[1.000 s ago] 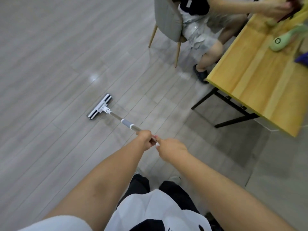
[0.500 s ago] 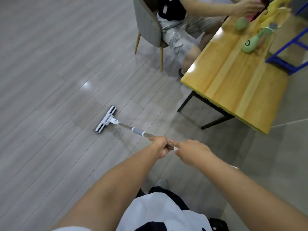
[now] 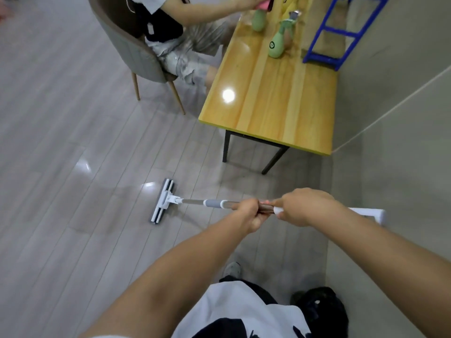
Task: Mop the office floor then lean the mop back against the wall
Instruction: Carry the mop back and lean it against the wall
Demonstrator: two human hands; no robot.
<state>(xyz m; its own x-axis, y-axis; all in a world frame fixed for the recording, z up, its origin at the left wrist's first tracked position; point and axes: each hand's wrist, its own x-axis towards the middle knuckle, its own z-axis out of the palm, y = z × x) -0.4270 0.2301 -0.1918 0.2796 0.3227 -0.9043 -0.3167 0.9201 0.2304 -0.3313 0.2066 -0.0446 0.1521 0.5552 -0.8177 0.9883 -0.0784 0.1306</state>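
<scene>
Both arms are reaching forward from the lower frame. The left hand (image 3: 251, 213) and right hand (image 3: 301, 207) are gripping the mop (image 3: 190, 202) handle, fingers curled round it, just right of centre (its head is lying flat on the floor (image 3: 73, 167), centre-left). No writing is reading clearly.

The grey plank floor (image 3: 61, 142) is glossy and shows patches of glare. The mop (image 3: 212, 203) has its flat white head down on the boards, near the black legs of the wooden table (image 3: 273, 106). A grey chair (image 3: 127, 50) stands on wooden legs beside it. At the tabletop's far end lie two green objects (image 3: 277, 46), perhaps soft toys, with a blue frame (image 3: 322, 62) just beside them.
</scene>
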